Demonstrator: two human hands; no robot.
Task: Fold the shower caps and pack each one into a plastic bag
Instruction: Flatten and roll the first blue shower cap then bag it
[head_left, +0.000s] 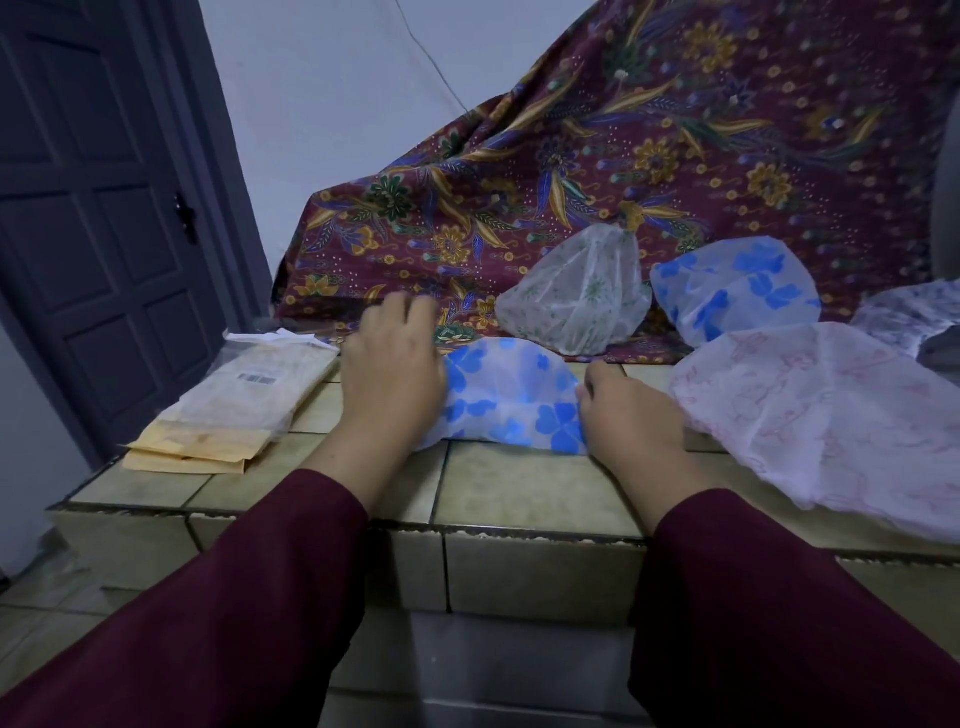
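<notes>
The blue-flowered shower cap (511, 402) lies flattened near the table's (524, 493) front edge, long axis left to right, between both hands. The left hand (392, 364) presses its left end, fingers extended. The right hand (626, 415) pinches its right end. The plastic bags (244, 402), stacked at the left edge, lie nearer the left hand.

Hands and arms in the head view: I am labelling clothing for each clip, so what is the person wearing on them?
Both arms are covered by long, loose sleeves of plain dark maroon cloth that end at the wrists. The left hand and the right hand are bare: no gloves, and no rings, watch or bracelets can be seen. The sleeves show no print, stripes or buttons.
</notes>
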